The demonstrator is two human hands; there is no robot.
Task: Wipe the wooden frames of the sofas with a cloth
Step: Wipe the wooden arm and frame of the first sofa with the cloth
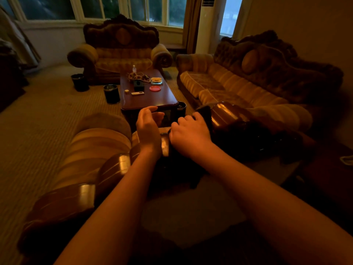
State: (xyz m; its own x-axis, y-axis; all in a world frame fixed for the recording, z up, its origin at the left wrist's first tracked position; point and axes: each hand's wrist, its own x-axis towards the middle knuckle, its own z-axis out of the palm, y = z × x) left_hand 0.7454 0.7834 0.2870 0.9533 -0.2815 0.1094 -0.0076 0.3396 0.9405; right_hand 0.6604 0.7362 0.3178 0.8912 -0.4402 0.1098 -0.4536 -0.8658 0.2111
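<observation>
My right hand (188,133) grips a dark cloth (204,113) that lies against the glossy wooden arm end (225,116) of the right sofa (238,88). More of the cloth hangs in shadow below that hand. My left hand (148,127) hovers just left of it, fingers loosely curled and holding nothing. A shiny wooden piece (164,146) shows between the two hands. The near sofa's polished wooden frame (112,169) curves along the lower left, under my left forearm. A third sofa with a carved wooden back (120,33) stands by the windows.
A dark wooden coffee table (150,100) stands just beyond my hands, with a remote, a red lid, a bottle and cords on it. Black bins stand beside it: two on its left (111,93) (80,82) and one at its near right corner (181,108). Carpet spreads to the left.
</observation>
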